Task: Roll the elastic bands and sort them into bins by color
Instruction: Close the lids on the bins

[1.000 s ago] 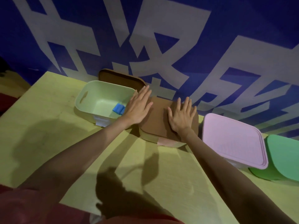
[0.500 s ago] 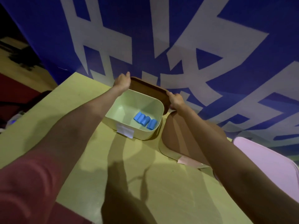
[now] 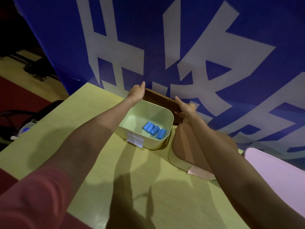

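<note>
**Both hands on the brown lid**

Here, the left hand (image 3: 136, 93) and right hand (image 3: 187, 108) each grip an end of one brown lid (image 3: 160, 101) standing at the table's (image 3: 92, 104) far edge, just behind the open pale green bin (image 3: 153, 144). Three rolled blue bands (image 3: 154, 130) lie side by side in that bin. To its right sit one brown-lidded bin (image 3: 183, 146) and one pink-lidded bin (image 3: 272, 172).

An open bin (image 3: 146, 129) stands on the surface (image 3: 92, 113) with three rolls (image 3: 154, 132) lying side by side in it. A lid (image 3: 160, 100) stands behind it. A lidded bin (image 3: 186, 146) sits just to its right, and another lidded bin (image 3: 272, 169) farther right.
</note>
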Available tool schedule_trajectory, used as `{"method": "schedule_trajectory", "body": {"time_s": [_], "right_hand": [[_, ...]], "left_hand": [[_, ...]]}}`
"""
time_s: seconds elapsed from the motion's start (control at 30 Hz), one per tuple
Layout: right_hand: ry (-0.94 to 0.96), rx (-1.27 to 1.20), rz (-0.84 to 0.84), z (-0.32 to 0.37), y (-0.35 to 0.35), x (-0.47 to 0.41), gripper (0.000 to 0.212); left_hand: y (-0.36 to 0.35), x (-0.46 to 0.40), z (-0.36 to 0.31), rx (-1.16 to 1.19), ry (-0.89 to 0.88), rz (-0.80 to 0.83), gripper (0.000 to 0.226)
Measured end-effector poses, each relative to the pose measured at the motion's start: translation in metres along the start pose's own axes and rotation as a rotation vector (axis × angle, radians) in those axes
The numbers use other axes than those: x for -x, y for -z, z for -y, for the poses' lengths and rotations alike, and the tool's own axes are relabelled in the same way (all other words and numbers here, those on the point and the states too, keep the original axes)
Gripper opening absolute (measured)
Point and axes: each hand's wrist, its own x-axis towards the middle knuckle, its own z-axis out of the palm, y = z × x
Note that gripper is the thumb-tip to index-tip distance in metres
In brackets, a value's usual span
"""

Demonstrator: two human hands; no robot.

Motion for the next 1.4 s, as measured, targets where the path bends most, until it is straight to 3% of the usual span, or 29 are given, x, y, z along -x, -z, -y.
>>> {"method": "schedule_trajectory", "body": {"time_s": [0.13, 0.23, 0.33, 0.47, 0.57, 0.6, 0.83, 0.97, 1.2, 1.4], "right_hand": [[0.093, -0.085, 0.037, 0.013, 0.008, 0.012, 0.033], [0.169, -0.077, 0.027, 0.018, 0.012, 0.026, 0.046], [0.358, -0.005, -0.010, 0.015, 0.012, 0.059, 0.032], [0.579, 0.086, 0.051, -0.011, 0.008, 0.093, 0.040], [0.645, 0.151, 0.087, -0.041, 0.015, 0.114, 0.037], [0.680, 0.185, 0.094, -0.050, 0.018, 0.120, 0.037], [0.847, 0.524, 0.250, -0.077, 0.023, 0.125, 0.051], [0.958, 0.804, 0.225, -0.088, 0.013, 0.123, 0.062], [0.909, 0.863, 0.119, -0.096, 0.000, 0.128, 0.061], [0.676, 0.833, 0.145, -0.086, -0.004, 0.132, 0.067]], "left_hand": [[0.008, 0.009, -0.015, 0.294, 0.027, -0.156, 0.047], [0.019, 0.016, -0.025, 0.550, 0.087, -0.208, 0.031], [0.027, 0.028, -0.029, 0.681, 0.122, -0.244, 0.013], [0.038, 0.056, -0.033, 0.791, 0.137, -0.335, 0.013], [0.055, 0.071, -0.020, 0.854, 0.191, -0.336, 0.040], [0.061, 0.076, -0.014, 0.861, 0.228, -0.324, 0.044], [0.070, 0.091, 0.044, 0.713, 0.320, -0.326, 0.019], [0.066, 0.089, 0.069, 0.580, 0.316, -0.365, 0.009], [0.060, 0.087, 0.082, 0.528, 0.250, -0.392, 0.018], [0.058, 0.085, 0.077, 0.515, 0.151, -0.402, 0.026]]}}
